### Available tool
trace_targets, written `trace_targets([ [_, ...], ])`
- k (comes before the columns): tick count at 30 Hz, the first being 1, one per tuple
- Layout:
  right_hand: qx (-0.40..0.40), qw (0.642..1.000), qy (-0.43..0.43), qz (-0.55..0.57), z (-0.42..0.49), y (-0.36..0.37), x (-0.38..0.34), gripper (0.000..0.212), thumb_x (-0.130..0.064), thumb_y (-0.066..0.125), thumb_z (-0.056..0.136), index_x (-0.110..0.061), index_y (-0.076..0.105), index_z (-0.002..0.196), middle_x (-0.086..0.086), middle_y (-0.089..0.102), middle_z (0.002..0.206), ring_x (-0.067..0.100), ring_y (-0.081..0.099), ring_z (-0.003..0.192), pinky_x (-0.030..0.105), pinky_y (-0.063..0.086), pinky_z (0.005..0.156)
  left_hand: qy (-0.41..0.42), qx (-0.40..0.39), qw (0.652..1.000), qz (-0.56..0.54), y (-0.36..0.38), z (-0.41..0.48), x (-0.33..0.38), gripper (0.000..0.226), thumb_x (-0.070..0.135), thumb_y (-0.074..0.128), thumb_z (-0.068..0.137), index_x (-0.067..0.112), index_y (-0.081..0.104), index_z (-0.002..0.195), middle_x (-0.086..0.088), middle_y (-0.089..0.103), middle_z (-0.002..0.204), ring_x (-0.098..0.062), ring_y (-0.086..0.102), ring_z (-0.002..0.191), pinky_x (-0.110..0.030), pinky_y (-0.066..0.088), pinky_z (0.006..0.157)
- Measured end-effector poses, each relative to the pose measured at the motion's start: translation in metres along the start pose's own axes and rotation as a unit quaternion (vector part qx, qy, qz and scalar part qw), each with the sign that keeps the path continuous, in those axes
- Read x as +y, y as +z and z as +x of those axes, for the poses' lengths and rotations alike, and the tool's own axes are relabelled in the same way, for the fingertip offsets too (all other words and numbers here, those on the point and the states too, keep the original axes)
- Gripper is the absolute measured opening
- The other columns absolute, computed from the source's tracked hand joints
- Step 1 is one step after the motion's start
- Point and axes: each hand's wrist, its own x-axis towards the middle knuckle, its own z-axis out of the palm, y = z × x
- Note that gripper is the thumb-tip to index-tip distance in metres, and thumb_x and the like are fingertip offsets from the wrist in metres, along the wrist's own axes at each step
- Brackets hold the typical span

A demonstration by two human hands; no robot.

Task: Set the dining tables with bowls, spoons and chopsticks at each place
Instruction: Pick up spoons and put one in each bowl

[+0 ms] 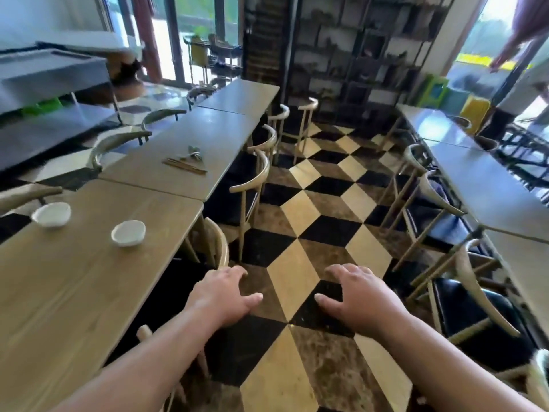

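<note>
Restaurant dining room: rowed tables [184, 162], chairs [252, 185].

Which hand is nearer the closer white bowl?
Left. The left hand hangs over the aisle floor just off the table edge from the bowl; the right hand is farther out across the aisle.

Near wooden table [89, 286] bearing two white bowls [128, 232]; beyond the bowls, chopsticks [184, 166] and spoons [194, 153] on the adjoining table [190, 138].
</note>
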Motion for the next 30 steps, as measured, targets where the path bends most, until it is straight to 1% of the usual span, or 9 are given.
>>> trace_targets([
  [2,0.015,1.000,0.000,0.009,0.049,-0.021,0.010,0.094,-0.097,0.037,0.070,-0.047,0.041,0.150,-0.018,0.057,0.151,0.013,0.051,0.143,0.037,0.052,0.106,-0.002,0.017,1.000,-0.001,-0.022,0.046,0.006,0.081,0.076,0.060,0.090,0.036,0.042,0.158,0.001,0.050,0.162,-0.025,0.045,0.150,-0.047,0.049,0.113],
  [5,0.019,0.999,-0.014,0.025,0.111,-0.036,0.019,0.090,-0.095,0.044,0.075,-0.047,0.041,0.151,-0.018,0.055,0.154,0.012,0.049,0.145,0.037,0.050,0.108,-0.008,0.030,0.999,0.016,-0.047,0.100,0.015,0.080,0.078,0.058,0.089,0.036,0.044,0.156,0.002,0.052,0.159,-0.024,0.047,0.147,-0.047,0.050,0.111],
  [8,0.014,0.998,-0.040,0.038,0.180,-0.036,0.026,0.087,-0.092,0.048,0.077,-0.047,0.040,0.151,-0.018,0.055,0.154,0.012,0.049,0.145,0.037,0.050,0.108,-0.025,0.048,0.998,0.016,-0.063,0.155,0.019,0.078,0.078,0.059,0.087,0.038,0.047,0.153,0.004,0.052,0.159,-0.024,0.046,0.148,-0.047,0.048,0.113],
  [13,0.000,0.992,-0.118,0.034,0.312,-0.032,0.031,0.083,-0.086,0.049,0.083,-0.041,0.045,0.152,-0.012,0.058,0.150,0.016,0.051,0.143,0.039,0.050,0.108,-0.094,0.075,0.993,0.006,-0.086,0.244,0.013,0.073,0.074,0.062,0.089,0.036,0.050,0.150,0.003,0.056,0.154,-0.022,0.050,0.140,-0.041,0.049,0.104],
  [18,-0.031,0.979,-0.197,0.032,0.438,-0.051,0.029,0.078,-0.081,0.052,0.088,-0.038,0.045,0.153,-0.007,0.058,0.152,0.020,0.051,0.145,0.042,0.050,0.111,-0.192,0.074,0.979,0.006,-0.108,0.311,0.015,0.077,0.074,0.057,0.089,0.033,0.049,0.154,0.000,0.056,0.155,-0.023,0.052,0.140,-0.041,0.049,0.106],
  [22,-0.043,0.965,-0.257,0.021,0.530,-0.076,0.007,0.078,-0.078,0.054,0.090,-0.034,0.047,0.153,-0.004,0.060,0.149,0.022,0.052,0.142,0.042,0.052,0.110,-0.255,0.111,0.960,-0.015,-0.134,0.356,0.012,0.079,0.076,0.060,0.084,0.034,0.053,0.150,0.002,0.059,0.152,-0.024,0.056,0.136,-0.041,0.049,0.104],
  [24,-0.058,0.956,-0.285,0.027,0.570,-0.082,-0.013,0.077,-0.077,0.055,0.090,-0.033,0.049,0.153,-0.004,0.061,0.145,0.022,0.053,0.140,0.042,0.052,0.110,-0.280,0.113,0.953,-0.022,-0.145,0.378,0.004,0.079,0.076,0.060,0.083,0.034,0.054,0.150,0.001,0.058,0.154,-0.024,0.055,0.138,-0.041,0.048,0.106],
  [28,-0.088,0.945,-0.313,0.032,0.643,-0.074,-0.057,0.076,-0.078,0.053,0.090,-0.037,0.046,0.154,-0.007,0.058,0.147,0.021,0.052,0.139,0.041,0.052,0.107,-0.308,0.115,0.943,-0.052,-0.157,0.431,-0.026,0.079,0.075,0.059,0.084,0.034,0.052,0.152,0.002,0.055,0.158,-0.024,0.053,0.141,-0.042,0.047,0.110],
  [30,-0.098,0.942,-0.320,0.016,0.679,-0.064,-0.079,0.077,-0.078,0.052,0.091,-0.036,0.045,0.155,-0.007,0.056,0.149,0.021,0.050,0.140,0.041,0.051,0.107,-0.314,0.120,0.940,-0.064,-0.159,0.463,-0.046,0.079,0.075,0.059,0.084,0.034,0.052,0.151,0.003,0.055,0.158,-0.024,0.053,0.141,-0.043,0.048,0.110],
])
